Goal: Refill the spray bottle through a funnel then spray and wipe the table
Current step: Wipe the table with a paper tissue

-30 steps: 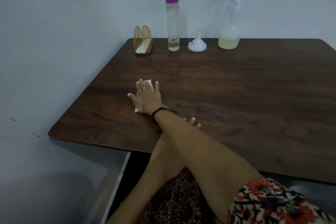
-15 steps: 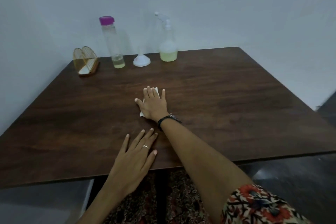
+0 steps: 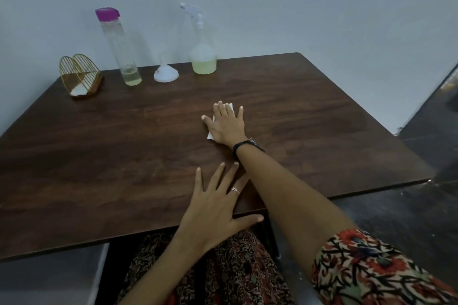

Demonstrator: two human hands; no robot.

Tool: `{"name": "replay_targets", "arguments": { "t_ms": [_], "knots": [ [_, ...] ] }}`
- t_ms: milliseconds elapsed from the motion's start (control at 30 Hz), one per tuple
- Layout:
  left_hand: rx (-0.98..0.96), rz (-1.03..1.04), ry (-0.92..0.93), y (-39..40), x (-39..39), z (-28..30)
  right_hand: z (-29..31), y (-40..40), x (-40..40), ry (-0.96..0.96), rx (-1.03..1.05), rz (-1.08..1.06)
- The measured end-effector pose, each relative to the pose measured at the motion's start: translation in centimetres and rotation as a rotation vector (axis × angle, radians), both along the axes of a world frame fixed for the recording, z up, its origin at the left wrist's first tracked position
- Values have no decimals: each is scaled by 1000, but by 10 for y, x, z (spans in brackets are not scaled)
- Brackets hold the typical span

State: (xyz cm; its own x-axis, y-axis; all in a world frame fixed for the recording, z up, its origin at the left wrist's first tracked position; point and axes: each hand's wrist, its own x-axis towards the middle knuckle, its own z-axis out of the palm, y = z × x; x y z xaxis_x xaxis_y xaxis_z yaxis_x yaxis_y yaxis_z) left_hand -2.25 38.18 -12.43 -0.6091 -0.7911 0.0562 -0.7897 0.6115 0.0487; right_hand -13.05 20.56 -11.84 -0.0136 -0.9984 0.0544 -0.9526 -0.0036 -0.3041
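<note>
While your left hand point(image 3: 210, 208) lies flat near the table point(image 3: 99, 156) edge, your right hand point(image 3: 226, 125) presses flat on the tissue point(image 3: 231, 106) mid-table; risk: a wide sweep reaching the funnel point(image 3: 166, 74) and spray bottle point(image 3: 203, 57) at the far edge could topple them.

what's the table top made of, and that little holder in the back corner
Table: looks like dark wood or wood-look laminate, with visible grain and a faint sheen. Holder: thin gold-coloured wire, probably metal, on a brown base.

Dark wood-grain table point(image 3: 148, 156) with a dull sheen, clear plastic spray bottle point(image 3: 202, 57), gold wire holder point(image 3: 79, 77), white paper tissue point(image 3: 231, 108)
</note>
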Motion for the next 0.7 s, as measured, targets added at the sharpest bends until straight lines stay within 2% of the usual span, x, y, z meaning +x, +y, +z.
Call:
{"name": "replay_targets", "arguments": {
  "t_ms": [100,367,700],
  "knots": [
    [-19,22,-51,-1,-4,-3,1,-1,-20,-2,3,-43],
    [-82,32,-50,0,-2,-10,0,3,-80,16,0,-158],
    [-68,38,-41,0,-2,-10,-1,28,-171,32,7,-397]
  ]
}}
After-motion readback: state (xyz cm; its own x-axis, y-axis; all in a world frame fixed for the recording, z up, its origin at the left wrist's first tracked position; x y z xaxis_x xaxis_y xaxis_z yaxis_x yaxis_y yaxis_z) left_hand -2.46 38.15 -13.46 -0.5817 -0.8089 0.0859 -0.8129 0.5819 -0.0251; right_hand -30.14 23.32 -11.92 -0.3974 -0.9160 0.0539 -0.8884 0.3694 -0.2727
